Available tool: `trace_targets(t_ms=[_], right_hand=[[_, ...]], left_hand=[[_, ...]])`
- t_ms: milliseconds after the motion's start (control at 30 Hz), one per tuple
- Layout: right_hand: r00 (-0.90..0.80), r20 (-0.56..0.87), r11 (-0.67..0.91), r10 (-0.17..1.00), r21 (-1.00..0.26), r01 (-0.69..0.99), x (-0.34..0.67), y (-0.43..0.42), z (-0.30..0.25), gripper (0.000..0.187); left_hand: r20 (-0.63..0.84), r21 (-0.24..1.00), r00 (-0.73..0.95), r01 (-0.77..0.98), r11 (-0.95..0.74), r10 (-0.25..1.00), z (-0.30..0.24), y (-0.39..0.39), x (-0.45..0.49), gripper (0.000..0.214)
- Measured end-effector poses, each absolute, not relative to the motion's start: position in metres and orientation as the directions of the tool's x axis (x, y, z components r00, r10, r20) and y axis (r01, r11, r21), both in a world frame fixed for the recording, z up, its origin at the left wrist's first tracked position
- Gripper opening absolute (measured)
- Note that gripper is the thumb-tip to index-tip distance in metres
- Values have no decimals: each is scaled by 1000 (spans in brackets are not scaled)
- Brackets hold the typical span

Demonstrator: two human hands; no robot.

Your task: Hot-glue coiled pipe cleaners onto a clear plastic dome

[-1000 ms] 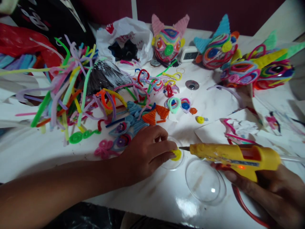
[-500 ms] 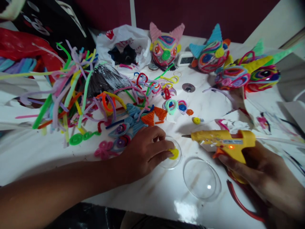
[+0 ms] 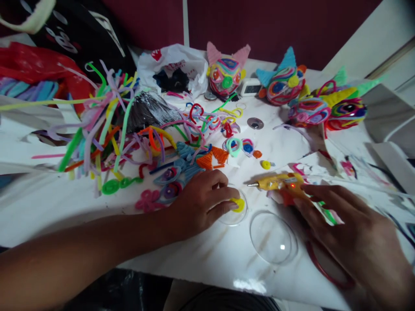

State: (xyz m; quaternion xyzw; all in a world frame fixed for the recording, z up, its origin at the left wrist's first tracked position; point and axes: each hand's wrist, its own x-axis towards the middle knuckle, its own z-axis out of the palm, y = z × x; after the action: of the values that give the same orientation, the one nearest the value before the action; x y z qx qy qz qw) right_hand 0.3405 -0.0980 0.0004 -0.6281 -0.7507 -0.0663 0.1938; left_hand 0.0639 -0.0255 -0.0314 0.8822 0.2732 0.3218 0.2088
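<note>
Maroon wall (image 3: 275, 26) at the back; white marbled table (image 3: 220, 255) below. Pipe cleaners (image 3: 92, 125) heaped at left, many colours. Decorated balls (image 3: 226, 75) with pointed ears line the far side. Right hand (image 3: 356, 233): fingers touching the rear of the yellow glue gun (image 3: 275, 182); cannot tell whether they grip. Larger clear disc (image 3: 272, 236) between the hands, near edge. Left hand (image 3: 207, 203): thumb and forefinger pinching yellow coil (image 3: 239, 204) over smaller clear disc (image 3: 234, 219).
</note>
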Motion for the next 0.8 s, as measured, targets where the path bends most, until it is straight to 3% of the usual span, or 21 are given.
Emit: trace_targets(t_ms=[100, 167, 800], right_hand=[[-424, 356, 511, 832, -197, 837, 321, -105, 7, 28], [-541, 289, 608, 789, -248, 754, 308, -106, 9, 31], [-614, 306, 675, 728, -163, 719, 285, -98, -5, 33]], left_hand=[[460, 545, 641, 342, -765, 615, -32, -25, 64, 19], [463, 546, 640, 339, -766, 613, -32, -25, 64, 20], [426, 570, 662, 333, -751, 617, -31, -24, 63, 17]])
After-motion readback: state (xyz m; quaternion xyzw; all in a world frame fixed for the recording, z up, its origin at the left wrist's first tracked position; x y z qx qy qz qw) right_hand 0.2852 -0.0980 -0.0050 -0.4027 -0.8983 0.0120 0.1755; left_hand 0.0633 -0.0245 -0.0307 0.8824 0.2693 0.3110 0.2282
